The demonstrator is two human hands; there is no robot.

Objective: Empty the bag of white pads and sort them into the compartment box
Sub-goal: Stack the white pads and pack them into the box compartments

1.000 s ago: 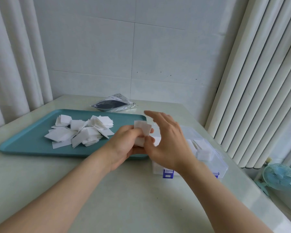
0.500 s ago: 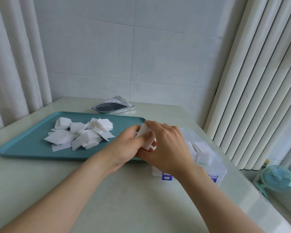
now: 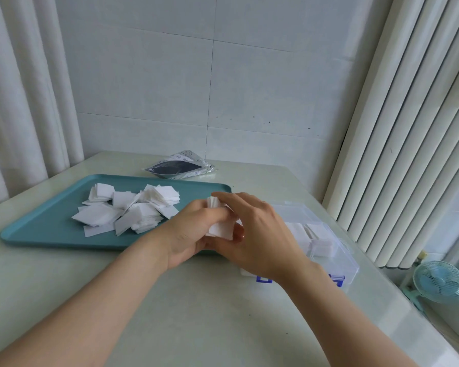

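Both hands meet over the table's middle, holding a small stack of white pads [image 3: 219, 229] between them. My left hand [image 3: 190, 234] grips the stack from the left. My right hand [image 3: 257, 231] curls round it from the right, thumb underneath. A loose pile of white pads [image 3: 127, 211] lies on the teal tray [image 3: 43, 231]. The clear compartment box [image 3: 347, 263] with blue latches sits to the right, partly hidden behind my right hand, with white pads [image 3: 319, 239] in its compartments. The flat silver bag [image 3: 179, 169] lies behind the tray.
The pale table [image 3: 210, 313] ends at a tiled wall behind. Curtains hang at the left, vertical blinds [image 3: 408, 128] at the right. A small blue fan [image 3: 439, 282] stands beyond the table's right edge.
My right hand, open above the stack a second ago, has closed round it. Both hands have sunk a little with the pads squeezed between them.
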